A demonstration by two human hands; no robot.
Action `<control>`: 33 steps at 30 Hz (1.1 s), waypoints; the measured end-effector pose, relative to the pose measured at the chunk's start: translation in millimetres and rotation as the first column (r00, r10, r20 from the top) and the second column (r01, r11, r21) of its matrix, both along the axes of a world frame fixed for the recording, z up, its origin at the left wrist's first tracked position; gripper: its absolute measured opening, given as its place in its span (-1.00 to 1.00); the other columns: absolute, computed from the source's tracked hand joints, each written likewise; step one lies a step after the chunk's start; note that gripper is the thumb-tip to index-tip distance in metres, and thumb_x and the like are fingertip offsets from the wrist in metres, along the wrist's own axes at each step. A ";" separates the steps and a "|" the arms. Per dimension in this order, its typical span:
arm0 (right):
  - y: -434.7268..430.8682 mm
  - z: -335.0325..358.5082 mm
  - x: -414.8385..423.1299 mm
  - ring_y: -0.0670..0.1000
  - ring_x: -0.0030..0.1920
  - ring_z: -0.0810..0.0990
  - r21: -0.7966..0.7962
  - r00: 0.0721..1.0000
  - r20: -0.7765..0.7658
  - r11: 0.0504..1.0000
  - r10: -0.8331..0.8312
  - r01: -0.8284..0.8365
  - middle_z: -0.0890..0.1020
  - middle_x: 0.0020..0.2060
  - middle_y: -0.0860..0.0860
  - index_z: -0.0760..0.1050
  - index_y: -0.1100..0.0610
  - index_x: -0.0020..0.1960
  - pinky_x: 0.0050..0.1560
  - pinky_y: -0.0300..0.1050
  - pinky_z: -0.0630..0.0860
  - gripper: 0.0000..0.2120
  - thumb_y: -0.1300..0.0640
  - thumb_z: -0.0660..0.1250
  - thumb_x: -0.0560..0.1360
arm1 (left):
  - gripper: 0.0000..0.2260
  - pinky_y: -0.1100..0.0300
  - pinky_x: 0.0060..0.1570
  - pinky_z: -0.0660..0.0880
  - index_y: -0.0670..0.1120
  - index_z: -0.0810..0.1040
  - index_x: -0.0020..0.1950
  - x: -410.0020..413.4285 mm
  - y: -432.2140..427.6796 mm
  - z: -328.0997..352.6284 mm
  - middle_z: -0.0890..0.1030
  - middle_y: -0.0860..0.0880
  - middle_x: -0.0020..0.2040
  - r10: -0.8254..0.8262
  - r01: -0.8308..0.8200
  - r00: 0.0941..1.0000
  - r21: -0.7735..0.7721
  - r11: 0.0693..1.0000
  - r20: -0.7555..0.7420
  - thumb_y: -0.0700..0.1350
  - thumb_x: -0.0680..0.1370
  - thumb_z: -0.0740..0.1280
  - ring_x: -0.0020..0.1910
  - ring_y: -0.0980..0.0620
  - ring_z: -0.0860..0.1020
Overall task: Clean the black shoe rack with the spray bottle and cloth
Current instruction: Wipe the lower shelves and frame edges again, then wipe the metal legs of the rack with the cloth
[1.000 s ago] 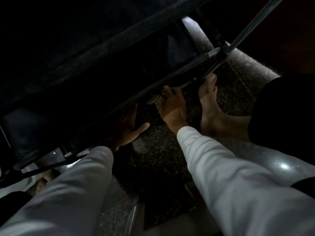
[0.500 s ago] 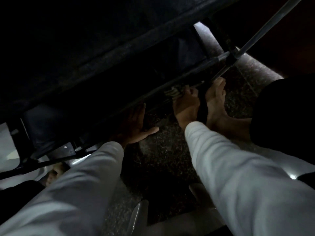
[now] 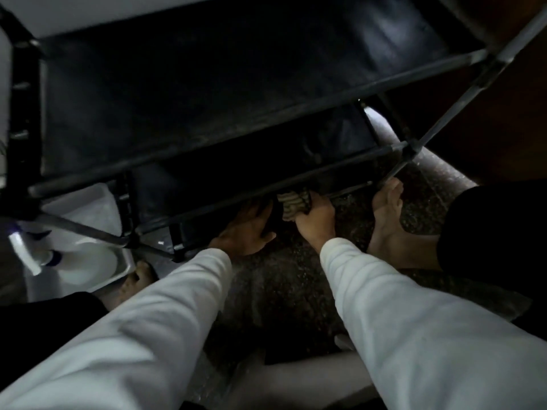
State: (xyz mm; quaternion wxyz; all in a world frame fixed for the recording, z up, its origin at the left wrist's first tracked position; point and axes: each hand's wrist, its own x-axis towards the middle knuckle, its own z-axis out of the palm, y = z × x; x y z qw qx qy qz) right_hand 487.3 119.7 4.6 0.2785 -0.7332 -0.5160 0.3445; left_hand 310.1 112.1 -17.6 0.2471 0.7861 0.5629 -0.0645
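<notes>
one bunched striped cloth [image 3: 293,204] — right hand [image 3: 315,218] clutching it.

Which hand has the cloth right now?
The right hand grips the striped cloth at the rack's lowest bar; the left hand is empty, fingers spread.

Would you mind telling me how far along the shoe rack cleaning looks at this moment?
Done: spraying seems finished for now, since the spray bottle sits set aside at the left. In hand: the right hand presses the striped cloth against the shoe rack at its lowest front bar, while the left hand rests open on the floor. Left: the dim picture cannot show which shelves are clean.
</notes>
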 end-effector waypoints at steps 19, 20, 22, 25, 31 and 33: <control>0.4 252.0 102.3 0.06 0.22 0.54 0.535 0.909 -0.217 0.736 -0.356 0.415 0.57 0.21 0.06 0.45 0.08 0.27 0.28 -0.12 0.43 -0.51 0.18 0.51 0.39 | -0.70 0.11 0.28 0.45 0.00 0.60 0.26 125.9 28.9 279.9 0.56 0.06 0.32 -0.571 0.269 0.773 0.672 0.690 0.276 -0.21 0.57 0.27 0.32 0.07 0.48; 3.1 266.6 109.4 0.03 0.19 0.56 0.570 0.902 -0.237 0.701 -0.360 0.429 0.59 0.18 0.04 0.45 0.06 0.25 0.22 -0.15 0.44 -0.53 0.18 0.50 0.39 | -0.71 0.11 0.26 0.47 -0.01 0.62 0.25 131.7 34.1 300.1 0.57 0.06 0.31 -0.593 0.245 0.761 0.730 0.638 0.263 -0.20 0.57 0.29 0.32 0.08 0.49; 8.1 288.9 121.4 -0.04 0.14 0.56 0.609 0.883 -0.272 0.642 -0.383 0.466 0.60 0.15 0.00 0.44 0.01 0.23 0.13 -0.22 0.41 -0.55 0.19 0.48 0.39 | -0.76 0.10 0.19 0.53 -0.08 0.66 0.19 144.3 45.5 338.5 0.60 0.00 0.27 -0.645 0.175 0.725 0.840 0.513 0.243 -0.22 0.57 0.32 0.27 0.05 0.53; 14.7 310.5 135.6 -0.12 0.12 0.53 0.628 0.836 -0.361 0.555 -0.413 0.546 0.59 0.16 -0.04 0.42 -0.03 0.24 0.08 -0.31 0.40 -0.52 0.19 0.50 0.39 | -0.81 0.07 0.15 0.53 -0.17 0.68 0.11 164.8 66.7 389.3 0.63 -0.09 0.20 -0.703 0.083 0.689 0.944 0.321 0.178 -0.26 0.54 0.35 0.20 -0.04 0.58; 42.1 341.4 153.7 -0.03 0.22 0.55 0.689 0.875 -0.324 0.544 -0.359 0.478 0.59 0.20 -0.01 0.43 0.03 0.30 0.18 -0.22 0.46 -0.52 0.30 0.41 0.44 | -0.75 0.11 0.21 0.49 -0.05 0.61 0.26 202.8 119.8 457.3 0.59 0.00 0.26 -0.610 0.179 0.778 0.878 0.443 0.149 -0.13 0.61 0.29 0.24 0.06 0.51; 46.6 342.2 160.2 -0.03 0.22 0.55 0.730 0.923 -0.215 0.575 -0.319 0.369 0.59 0.21 0.01 0.46 0.04 0.30 0.22 -0.27 0.46 -0.53 0.31 0.40 0.44 | -0.75 0.09 0.22 0.49 -0.06 0.59 0.28 217.6 134.4 464.6 0.61 -0.01 0.24 -0.614 0.242 0.774 0.825 0.511 0.153 -0.11 0.64 0.24 0.22 0.07 0.54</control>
